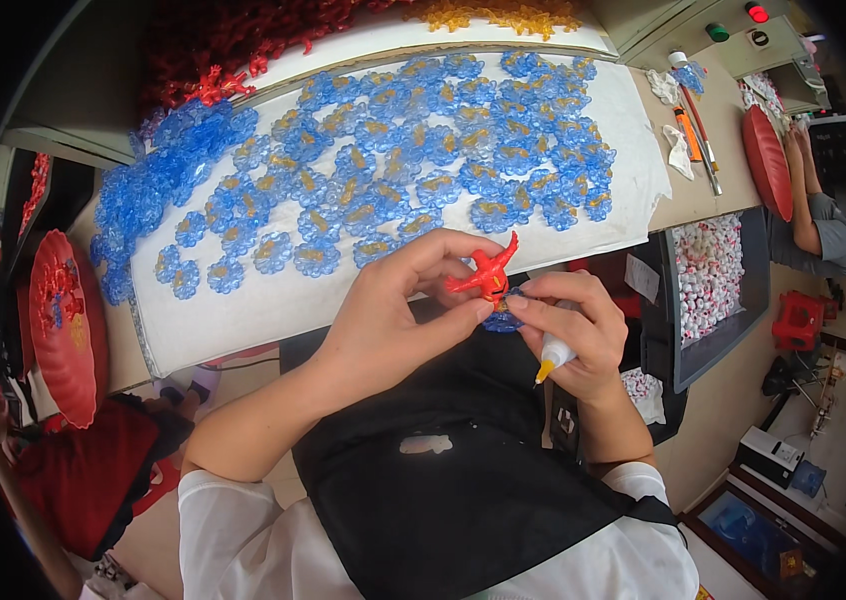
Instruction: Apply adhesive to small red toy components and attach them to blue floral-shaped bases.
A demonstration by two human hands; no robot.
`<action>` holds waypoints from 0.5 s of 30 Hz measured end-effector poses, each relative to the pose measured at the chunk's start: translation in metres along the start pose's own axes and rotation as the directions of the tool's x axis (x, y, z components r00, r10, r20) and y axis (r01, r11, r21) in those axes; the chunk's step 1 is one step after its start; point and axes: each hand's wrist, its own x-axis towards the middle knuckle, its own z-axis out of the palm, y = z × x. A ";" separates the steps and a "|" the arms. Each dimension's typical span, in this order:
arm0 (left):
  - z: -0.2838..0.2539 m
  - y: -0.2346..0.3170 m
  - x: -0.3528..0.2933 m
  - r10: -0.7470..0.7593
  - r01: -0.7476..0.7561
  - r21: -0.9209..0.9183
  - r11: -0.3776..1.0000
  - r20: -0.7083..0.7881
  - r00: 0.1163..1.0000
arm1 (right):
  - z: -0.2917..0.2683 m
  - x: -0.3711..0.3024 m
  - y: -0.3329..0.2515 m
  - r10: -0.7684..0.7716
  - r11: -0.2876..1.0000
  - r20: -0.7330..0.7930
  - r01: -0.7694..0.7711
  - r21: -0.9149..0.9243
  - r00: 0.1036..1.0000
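Observation:
My left hand (398,310) is closed round a small red plastic figure (488,275) with outstretched limbs, pinching it between thumb and fingers in front of my chest. My right hand (583,340) meets it from the right, its thumb and index finger at the figure's lower end. A small white bottle with a yellow tip (555,352) is tucked in the right hand's fingers, tip pointing down. Below the figure, between both hands, shows a blue translucent piece (503,322); which hand bears it I cannot tell. Many blue flower-shaped pieces (373,190) with yellow centres lie beyond the hands.
White paper (213,330) covers the bench under the pieces. Red parts (213,85) and yellow parts (498,15) are heaped at the back. Red trays (83,350) stand left and right. A bin of white-and-red pieces (708,275) sits at right. Other people are on both sides.

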 end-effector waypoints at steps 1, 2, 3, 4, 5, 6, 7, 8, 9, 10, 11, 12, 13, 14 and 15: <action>0.000 0.000 0.000 0.002 -0.002 0.010 1.000 0.000 1.000 | 0.000 0.000 0.000 -0.002 1.000 -0.002 0.002 0.001 1.000; 0.000 0.000 -0.001 0.005 -0.005 0.020 1.000 0.001 1.000 | 0.000 0.000 0.000 -0.001 1.000 -0.004 0.001 0.003 1.000; 0.000 0.000 -0.001 0.007 -0.007 0.030 1.000 0.001 1.000 | 0.000 0.000 0.000 0.000 1.000 -0.005 0.000 0.004 1.000; 0.000 0.000 -0.001 0.011 -0.012 0.034 0.999 0.002 1.000 | 0.000 0.000 0.000 0.000 1.000 -0.007 0.000 0.006 1.000; 0.000 0.000 -0.001 0.016 -0.016 0.038 0.999 0.004 1.000 | 0.000 0.000 0.000 -0.016 1.000 -0.003 0.016 0.009 1.000; 0.000 0.000 -0.002 0.020 -0.020 0.042 0.999 0.005 1.000 | 0.000 0.001 0.001 -0.032 0.999 0.002 0.032 0.013 0.999; 0.000 0.000 -0.002 0.021 -0.021 0.049 0.999 0.007 1.000 | 0.000 0.001 0.002 -0.049 0.999 0.007 0.049 0.016 0.999; 0.000 0.000 -0.002 0.022 -0.022 0.056 0.998 0.008 1.000 | 0.001 0.001 0.002 -0.051 0.999 0.005 0.051 0.019 0.999; -0.001 0.000 -0.002 0.023 -0.024 0.063 0.998 0.010 1.000 | 0.001 0.000 0.003 -0.053 0.998 0.003 0.053 0.021 0.999; 0.000 0.001 -0.002 0.016 -0.016 0.060 0.998 0.008 1.000 | 0.001 0.000 0.003 -0.055 0.998 0.001 0.055 0.024 0.999; 0.000 0.004 -0.002 0.008 -0.009 0.056 0.998 0.007 1.000 | 0.001 0.000 0.003 -0.063 0.998 -0.002 0.063 0.026 0.998; 0.001 0.005 -0.002 0.001 -0.001 0.051 0.999 0.006 1.000 | 0.001 0.000 0.004 -0.072 0.997 -0.004 0.072 0.028 0.997; 0.001 0.005 -0.003 -0.007 0.007 0.041 0.999 0.002 1.000 | 0.001 0.001 0.004 -0.081 0.996 -0.006 0.081 0.032 0.997; 0.001 0.004 -0.003 -0.016 0.016 0.031 0.999 -0.002 1.000 | 0.002 0.001 0.004 -0.089 0.995 -0.011 0.089 0.037 0.996; 0.001 0.004 -0.004 -0.025 0.025 0.021 0.999 -0.006 1.000 | 0.003 0.001 0.004 -0.096 0.994 -0.016 0.097 0.042 0.995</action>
